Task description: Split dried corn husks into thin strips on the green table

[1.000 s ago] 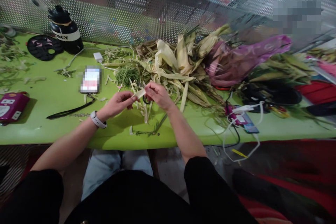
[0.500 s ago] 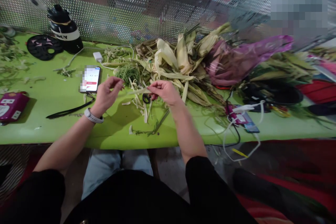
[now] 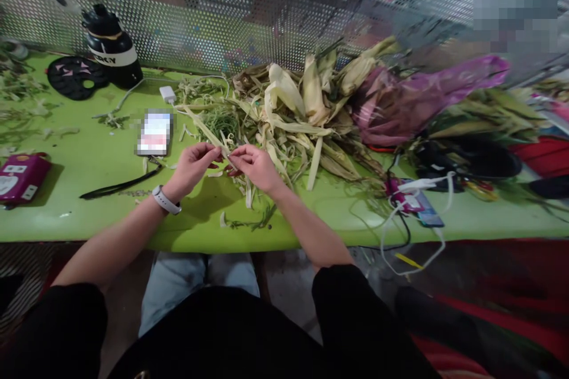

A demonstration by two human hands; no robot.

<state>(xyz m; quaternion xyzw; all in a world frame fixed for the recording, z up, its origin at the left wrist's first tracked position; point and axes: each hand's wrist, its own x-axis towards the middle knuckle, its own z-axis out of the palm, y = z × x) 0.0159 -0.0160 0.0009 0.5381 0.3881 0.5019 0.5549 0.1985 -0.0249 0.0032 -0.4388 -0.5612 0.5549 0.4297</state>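
Observation:
My left hand [image 3: 194,167] and my right hand [image 3: 255,167] are close together above the green tabletop, fingertips nearly meeting. Both are closed in a pinch on a narrow pale strip of corn husk [image 3: 202,124], which slants up and to the left from the fingers. The exact grip at the fingertips is too small to make out. Behind the hands lies a tangle of thin green shreds [image 3: 220,123]. A large heap of dry corn husks [image 3: 315,103] spreads to the right of it, with loose strips near my right hand.
A phone [image 3: 154,135] and a black strap [image 3: 120,185] lie left of my hands. Further left are a black bottle [image 3: 113,53] and a purple power socket block [image 3: 23,179]. At right sit a purple plastic bag [image 3: 391,106] and white cables [image 3: 386,249]. A perforated metal screen [image 3: 195,18] stands behind.
My right hand has moved left to meet my left hand, which has shifted slightly right and down. The husk strip now points up and left instead of lying across between the hands.

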